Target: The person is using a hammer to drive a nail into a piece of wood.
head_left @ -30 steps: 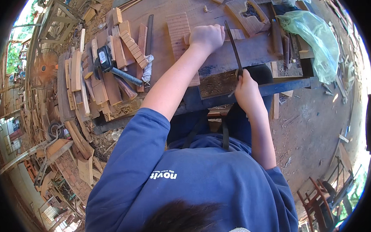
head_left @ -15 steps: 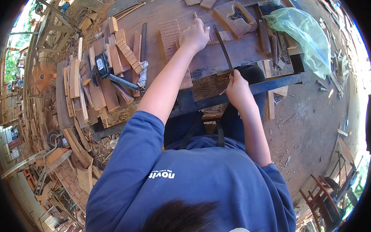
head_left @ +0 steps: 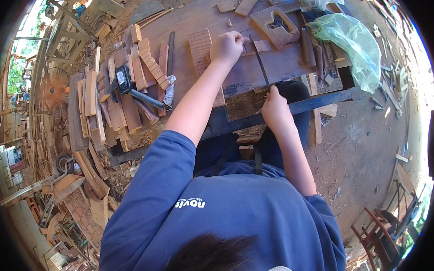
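My right hand [head_left: 277, 109] is closed round the near end of a long, narrow dark file [head_left: 261, 64]. Its slim far end points up and away over the bench. Close to that tip, my left hand [head_left: 227, 48] has its fingers pinched together; whatever they hold, if anything, is too small to make out. A row of small notched wooden pieces [head_left: 261, 46] lies just behind the file. Left of my left hand rests a grooved wooden board [head_left: 199, 48], partly covered by my forearm. Beyond my fingers a small wooden peg [head_left: 229, 23] lies on the wooden bench top [head_left: 182, 36].
At the left, wooden offcuts [head_left: 116, 115] lie piled beside a hammer [head_left: 146, 98] and a black device with a display [head_left: 122, 76]. A hollowed wooden block [head_left: 274, 27] and a green plastic bag [head_left: 349, 44] are at the far right. A dark bar [head_left: 294, 105] crosses before my knees.
My left hand has drawn back toward me and let go of the small wooden peg, which now lies on the bench. My right hand keeps the file, shifted only slightly.
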{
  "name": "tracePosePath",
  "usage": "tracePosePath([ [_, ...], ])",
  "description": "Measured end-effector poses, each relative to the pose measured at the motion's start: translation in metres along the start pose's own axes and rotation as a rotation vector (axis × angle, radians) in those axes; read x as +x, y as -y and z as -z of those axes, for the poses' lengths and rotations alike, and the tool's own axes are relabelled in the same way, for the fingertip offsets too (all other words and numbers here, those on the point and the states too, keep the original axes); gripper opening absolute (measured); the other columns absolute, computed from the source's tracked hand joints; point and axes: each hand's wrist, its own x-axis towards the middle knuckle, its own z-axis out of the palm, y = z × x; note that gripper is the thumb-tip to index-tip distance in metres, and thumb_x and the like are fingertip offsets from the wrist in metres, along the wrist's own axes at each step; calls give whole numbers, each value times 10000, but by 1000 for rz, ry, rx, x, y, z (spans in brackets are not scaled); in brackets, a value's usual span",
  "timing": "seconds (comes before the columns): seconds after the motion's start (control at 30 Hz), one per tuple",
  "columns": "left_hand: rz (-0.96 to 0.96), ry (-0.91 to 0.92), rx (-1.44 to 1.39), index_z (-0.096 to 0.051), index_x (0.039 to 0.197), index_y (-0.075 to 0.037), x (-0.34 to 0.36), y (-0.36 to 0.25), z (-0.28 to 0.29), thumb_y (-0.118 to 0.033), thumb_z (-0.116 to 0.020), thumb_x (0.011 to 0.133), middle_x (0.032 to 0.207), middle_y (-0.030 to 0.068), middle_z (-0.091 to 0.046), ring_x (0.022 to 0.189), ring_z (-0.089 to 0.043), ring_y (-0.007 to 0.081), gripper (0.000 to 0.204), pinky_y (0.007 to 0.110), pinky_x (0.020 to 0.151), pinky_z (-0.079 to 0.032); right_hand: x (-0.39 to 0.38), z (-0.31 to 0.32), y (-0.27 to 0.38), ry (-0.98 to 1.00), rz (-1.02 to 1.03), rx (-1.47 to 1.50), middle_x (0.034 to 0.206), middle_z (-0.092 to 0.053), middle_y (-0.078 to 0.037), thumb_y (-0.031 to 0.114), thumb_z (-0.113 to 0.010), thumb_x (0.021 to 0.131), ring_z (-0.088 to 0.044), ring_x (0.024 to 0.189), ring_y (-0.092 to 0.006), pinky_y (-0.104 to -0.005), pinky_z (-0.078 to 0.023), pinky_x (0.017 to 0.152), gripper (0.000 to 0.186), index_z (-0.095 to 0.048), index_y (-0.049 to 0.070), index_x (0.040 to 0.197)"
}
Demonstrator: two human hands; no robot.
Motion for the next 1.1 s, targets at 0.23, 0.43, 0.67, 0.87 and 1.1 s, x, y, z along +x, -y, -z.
tracePosePath([
  [0.23,-34,-124,240,-720,862,-72,4,7,-21,-342,-457,983,855,158,-719,835,-695,360,396,489,727,-533,63,7,36,48,13,-108,1081,-641,-302,127,-521,909,-606,1066,-471,-521,-496,907,239,-486,10,1114],
  [0.43,94,86,353,-723,887,-46,2,-14,-3,-344,-393,985,868,210,-710,851,-698,367,455,484,756,-544,21,4,5,107,-54,-128,1078,-639,-306,103,-559,882,-614,1053,-468,-520,-501,896,271,-462,24,1123],
  [0.67,78,184,399,-750,846,-43,4,-17,-2,-298,-380,945,853,203,-719,836,-714,343,460,436,770,-563,64,11,38,66,4,-165,1096,-640,-299,104,-561,879,-618,1065,-450,-509,-501,901,278,-487,21,1133],
  [0.87,151,242,396,-745,922,-50,5,-22,3,-323,-354,950,922,200,-718,902,-702,354,478,450,823,-550,41,12,11,56,46,-79,1088,-632,-315,113,-531,897,-598,1071,-475,-523,-489,910,258,-496,7,1129],
  [1.1,82,221,352,-745,877,-58,4,-20,1,-310,-367,958,871,189,-719,853,-709,351,462,462,783,-559,52,10,20,46,10,-68,1087,-620,-337,101,-458,914,-584,1075,-492,-529,-477,916,225,-497,0,1111],
])
